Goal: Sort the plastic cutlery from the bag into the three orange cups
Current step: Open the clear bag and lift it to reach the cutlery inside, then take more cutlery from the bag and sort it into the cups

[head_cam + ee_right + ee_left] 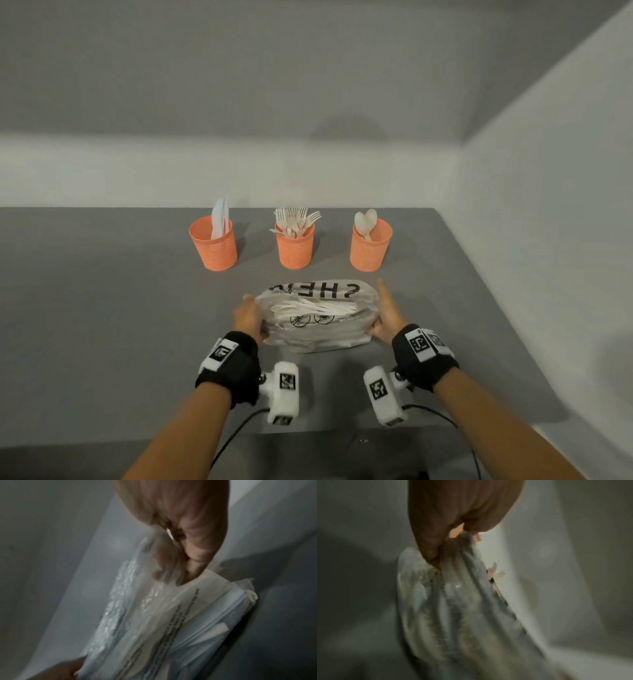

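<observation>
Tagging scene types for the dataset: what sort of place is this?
Likely a staged recording booth, not a real kitchen: a plain grey table boxed in by bare grey walls, holding only three orange cups of sorted cutlery and the bag held by both hands.

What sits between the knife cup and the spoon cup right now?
In the head view, the fork cup stands between the knife cup and the spoon cup, apart from both.

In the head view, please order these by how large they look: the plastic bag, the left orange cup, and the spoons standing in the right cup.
1. Plastic bag, clearly largest, though it is also nearest the camera.
2. Left orange cup.
3. Spoons in the right cup, smallest; only their upper parts show.
</observation>
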{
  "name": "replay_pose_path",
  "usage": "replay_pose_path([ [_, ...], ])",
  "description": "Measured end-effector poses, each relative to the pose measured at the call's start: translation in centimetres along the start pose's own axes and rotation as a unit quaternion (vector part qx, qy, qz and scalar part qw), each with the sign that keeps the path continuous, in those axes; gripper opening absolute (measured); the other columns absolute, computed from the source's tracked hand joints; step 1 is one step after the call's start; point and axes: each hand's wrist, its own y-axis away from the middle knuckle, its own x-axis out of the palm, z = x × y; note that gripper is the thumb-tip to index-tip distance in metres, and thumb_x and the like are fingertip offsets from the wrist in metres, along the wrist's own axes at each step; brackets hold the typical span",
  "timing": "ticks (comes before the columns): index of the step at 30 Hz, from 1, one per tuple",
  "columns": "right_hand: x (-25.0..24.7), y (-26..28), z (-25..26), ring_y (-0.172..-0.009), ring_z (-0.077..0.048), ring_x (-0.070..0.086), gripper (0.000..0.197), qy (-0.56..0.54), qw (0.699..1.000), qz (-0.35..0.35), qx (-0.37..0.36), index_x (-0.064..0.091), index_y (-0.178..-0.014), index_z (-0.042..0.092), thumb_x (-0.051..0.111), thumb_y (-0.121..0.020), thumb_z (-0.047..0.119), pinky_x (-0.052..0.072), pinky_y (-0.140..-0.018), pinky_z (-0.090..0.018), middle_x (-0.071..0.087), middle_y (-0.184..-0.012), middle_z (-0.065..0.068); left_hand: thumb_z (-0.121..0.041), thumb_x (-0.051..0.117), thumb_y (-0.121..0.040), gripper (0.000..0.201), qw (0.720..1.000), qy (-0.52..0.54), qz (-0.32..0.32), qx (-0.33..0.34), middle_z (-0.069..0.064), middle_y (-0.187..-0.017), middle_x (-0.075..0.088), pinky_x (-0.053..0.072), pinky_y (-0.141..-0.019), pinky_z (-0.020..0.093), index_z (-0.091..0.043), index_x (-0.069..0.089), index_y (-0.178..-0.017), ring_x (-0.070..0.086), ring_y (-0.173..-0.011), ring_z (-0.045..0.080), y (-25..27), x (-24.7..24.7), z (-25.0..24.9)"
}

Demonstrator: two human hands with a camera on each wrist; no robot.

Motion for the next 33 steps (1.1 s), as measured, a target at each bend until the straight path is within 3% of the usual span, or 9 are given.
replay_pose_path([
  [4,0.3,0.1,-0.4,-0.119,-0.029,0.052,0.09,0.307,0.934,-0.115,-0.143,0.036,-0.136,0.007,0.048,-0.076,0.073,0.049,-0.084,-0.039,0.054,-0.131,-0.009,-0.036,0.056,-0.09,0.058,0.921,-0.309,0.0,0.235,0.018,-0.137,0.037,0.039,-0.105,0.044,-0.006,0.034,-0.134,0.046,-0.121,0.032,0.1,-0.1,0.9],
  [6,0.3,0.6,-0.9,-0.118,-0.024,0.046,0.077,0.412,0.857,-0.15,-0.27,0.035,-0.13,0.007,0.063,-0.078,0.056,0.044,-0.095,-0.04,0.045,-0.131,-0.008,-0.021,0.06,-0.088,0.048,0.866,-0.379,0.006,0.327,0.017,-0.134,0.037,0.04,-0.099,0.037,-0.005,0.039,-0.127,0.046,-0.118,0.03,0.4,-0.4,0.8],
  [10,-0.4,0.9,-2.3,-0.079,-0.022,0.05,0.014,0.549,0.744,-0.118,-0.361,0.049,-0.096,0.007,0.056,-0.089,0.017,0.041,-0.069,-0.033,0.047,-0.092,-0.004,0.007,0.047,-0.083,0.021,0.793,-0.456,0.04,0.401,0.014,-0.114,0.051,0.038,-0.078,0.026,-0.011,0.054,-0.089,0.057,-0.096,0.032,-0.1,-1.0,0.7],
  [15,-1.1,0.7,-1.5,-0.057,-0.022,0.044,0.037,0.532,0.75,-0.057,-0.388,0.038,-0.061,0.032,0.035,-0.073,-0.003,0.039,-0.059,-0.034,0.05,-0.065,-0.005,0.015,0.039,-0.079,0.04,0.781,-0.485,0.084,0.385,0.012,-0.11,0.068,0.046,-0.086,0.031,-0.005,0.067,-0.1,0.063,-0.099,0.032,-1.6,-1.4,-0.6],
  [19,-0.3,1.2,-0.3,-0.068,-0.018,0.061,0.045,0.586,0.737,-0.07,-0.33,0.071,-0.101,0.019,0.036,-0.084,-0.004,0.045,-0.065,-0.03,0.07,-0.097,-0.011,0.006,0.035,-0.086,0.034,0.786,-0.485,0.095,0.37,0.006,-0.109,0.067,0.045,-0.077,0.031,-0.007,0.063,-0.098,0.062,-0.09,0.031,-1.7,-0.6,-1.9],
  [22,-0.2,1.5,-0.6,-0.097,-0.035,0.061,0.046,0.677,0.684,-0.059,-0.265,0.059,-0.125,0.025,0.036,-0.09,0.007,0.047,-0.081,-0.036,0.067,-0.112,-0.016,-0.005,0.042,-0.087,0.034,0.723,-0.587,0.121,0.344,0.012,-0.116,0.061,0.044,-0.088,0.034,-0.015,0.058,-0.116,0.056,-0.104,0.034,-2.0,-0.5,-2.2],
  [25,-0.2,1.8,-0.6,-0.101,-0.037,0.06,0.039,0.639,0.732,-0.062,-0.229,0.056,-0.128,0.019,0.047,-0.09,0.022,0.048,-0.086,-0.038,0.066,-0.109,-0.019,-0.019,0.056,-0.084,0.054,0.672,-0.678,0.155,0.255,0.015,-0.125,0.047,0.044,-0.098,0.038,-0.025,0.041,-0.135,0.054,-0.109,0.034,-1.6,-1.2,-2.9],
  [29,-0.5,2.3,0.1,-0.114,-0.03,0.056,0.055,0.565,0.802,-0.056,-0.186,0.047,-0.136,0.014,0.056,-0.082,0.009,0.042,-0.092,-0.027,0.061,-0.125,-0.016,-0.001,0.054,-0.08,0.057,0.685,-0.659,0.188,0.247,0.012,-0.129,0.05,0.051,-0.067,0.03,-0.017,0.043,-0.134,0.06,-0.09,0.028,-0.5,-0.3,-4.0],
  [33,-2.7,4.1,1.5,-0.109,-0.03,0.06,0.061,0.511,0.839,-0.07,-0.175,0.035,-0.143,0.009,0.052,-0.085,0.003,0.044,-0.083,-0.024,0.058,-0.127,-0.018,0.008,0.051,-0.076,0.054,0.698,-0.617,0.19,0.311,0.014,-0.132,0.052,0.039,-0.098,0.032,-0.009,0.052,-0.127,0.051,-0.119,0.031,-0.5,3.3,-4.3],
])
